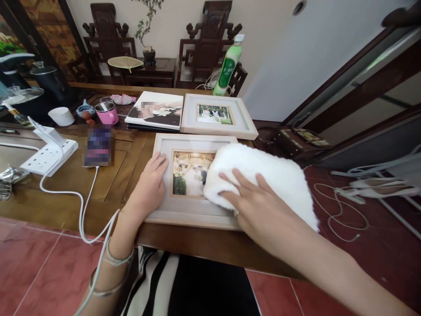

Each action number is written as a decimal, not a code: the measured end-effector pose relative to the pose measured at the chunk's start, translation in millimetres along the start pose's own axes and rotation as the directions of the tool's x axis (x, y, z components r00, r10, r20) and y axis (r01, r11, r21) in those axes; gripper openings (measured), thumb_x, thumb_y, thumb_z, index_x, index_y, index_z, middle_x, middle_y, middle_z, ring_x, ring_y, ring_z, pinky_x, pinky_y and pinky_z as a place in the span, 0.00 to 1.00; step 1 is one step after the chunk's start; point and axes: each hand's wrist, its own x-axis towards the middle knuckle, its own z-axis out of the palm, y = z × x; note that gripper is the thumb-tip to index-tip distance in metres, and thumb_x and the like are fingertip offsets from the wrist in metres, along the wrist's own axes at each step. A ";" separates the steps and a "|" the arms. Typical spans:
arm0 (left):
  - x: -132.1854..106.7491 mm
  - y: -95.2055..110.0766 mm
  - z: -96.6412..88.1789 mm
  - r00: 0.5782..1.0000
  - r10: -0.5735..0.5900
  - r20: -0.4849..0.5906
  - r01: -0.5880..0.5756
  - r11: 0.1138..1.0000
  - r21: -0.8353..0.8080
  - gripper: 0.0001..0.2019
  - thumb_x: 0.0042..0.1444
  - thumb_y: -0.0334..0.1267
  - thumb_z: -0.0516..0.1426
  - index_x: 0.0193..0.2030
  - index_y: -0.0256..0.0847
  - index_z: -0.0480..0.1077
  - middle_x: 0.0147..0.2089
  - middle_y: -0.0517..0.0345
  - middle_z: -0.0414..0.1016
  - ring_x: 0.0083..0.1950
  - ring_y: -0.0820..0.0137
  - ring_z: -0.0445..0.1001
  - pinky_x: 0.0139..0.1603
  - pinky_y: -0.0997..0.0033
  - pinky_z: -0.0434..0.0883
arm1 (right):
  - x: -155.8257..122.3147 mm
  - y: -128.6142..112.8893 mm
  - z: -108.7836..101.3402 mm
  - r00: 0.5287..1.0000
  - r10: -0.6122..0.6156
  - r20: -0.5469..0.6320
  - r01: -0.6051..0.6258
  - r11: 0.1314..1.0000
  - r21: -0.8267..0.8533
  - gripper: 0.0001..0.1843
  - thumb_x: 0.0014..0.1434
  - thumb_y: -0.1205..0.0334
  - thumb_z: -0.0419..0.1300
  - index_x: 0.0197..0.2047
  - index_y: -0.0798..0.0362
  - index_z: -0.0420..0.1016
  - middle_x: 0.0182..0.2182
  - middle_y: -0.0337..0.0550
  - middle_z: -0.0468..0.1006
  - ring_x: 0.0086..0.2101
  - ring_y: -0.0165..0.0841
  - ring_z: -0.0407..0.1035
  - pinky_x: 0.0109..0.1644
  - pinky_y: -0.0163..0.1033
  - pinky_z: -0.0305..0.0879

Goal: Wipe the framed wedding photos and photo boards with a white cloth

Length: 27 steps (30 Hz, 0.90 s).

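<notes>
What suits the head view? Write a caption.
Left hand on rectangular pale wooden photo frame, right hand on fluffy white cloth.

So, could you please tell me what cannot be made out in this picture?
All in the head view:
- Near frame, right side: hidden under the cloth and right hand.
- Phone screen: pixelated.
- Bottle label: lettering too small to read.
- Foil: cut off by the left edge.

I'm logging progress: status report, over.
Left hand on near picture frame, left edge. Right hand on white fluffy cloth, covering frame's right part. White cable across left forearm.
</notes>
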 end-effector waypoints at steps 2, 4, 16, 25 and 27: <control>-0.1 -0.3 0.2 1.000 0.007 -0.008 -0.007 1.000 0.009 0.27 0.55 0.20 0.44 0.63 0.26 0.63 0.67 0.37 0.62 0.73 0.54 0.53 0.71 0.46 0.56 | -12.8 -9.2 -11.1 0.998 -0.050 -0.037 0.050 0.999 0.002 0.24 0.45 0.78 0.49 0.41 0.55 0.80 0.54 0.58 0.76 0.55 0.57 0.68 0.48 0.63 0.71; -0.3 -0.5 0.2 1.000 0.017 -0.009 -0.017 1.000 0.014 0.27 0.55 0.20 0.44 0.63 0.24 0.63 0.67 0.36 0.63 0.73 0.54 0.53 0.71 0.47 0.56 | -16.6 -10.7 -19.8 0.999 -0.038 -0.033 0.038 0.999 0.011 0.26 0.44 0.79 0.49 0.40 0.52 0.80 0.48 0.55 0.81 0.47 0.53 0.75 0.42 0.56 0.75; 0.0 -5.4 3.6 0.995 0.052 -0.080 -0.057 0.997 -0.058 0.26 0.56 0.21 0.46 0.61 0.35 0.66 0.66 0.43 0.65 0.72 0.56 0.55 0.70 0.46 0.58 | 97.8 23.3 -11.8 0.994 0.024 -0.109 -0.018 0.998 0.058 0.32 0.56 0.84 0.47 0.61 0.56 0.68 0.70 0.50 0.52 0.68 0.54 0.43 0.65 0.69 0.48; 0.2 10.4 -6.3 0.991 -0.017 -0.136 -0.003 0.989 -0.145 0.17 0.57 0.21 0.44 0.47 0.35 0.68 0.56 0.42 0.74 0.69 0.58 0.62 0.67 0.50 0.64 | 114.5 16.1 10.0 0.993 -0.107 0.044 0.101 0.987 0.125 0.32 0.52 0.85 0.51 0.56 0.52 0.73 0.67 0.49 0.61 0.66 0.44 0.50 0.65 0.59 0.53; -0.9 11.1 -7.1 0.991 -0.014 -0.130 -0.006 0.988 -0.152 0.17 0.57 0.20 0.44 0.46 0.35 0.68 0.55 0.42 0.75 0.69 0.58 0.61 0.66 0.50 0.64 | 105.1 23.5 7.6 0.994 -0.094 0.062 0.087 0.991 0.106 0.30 0.50 0.86 0.50 0.51 0.54 0.76 0.65 0.50 0.64 0.66 0.45 0.52 0.64 0.59 0.55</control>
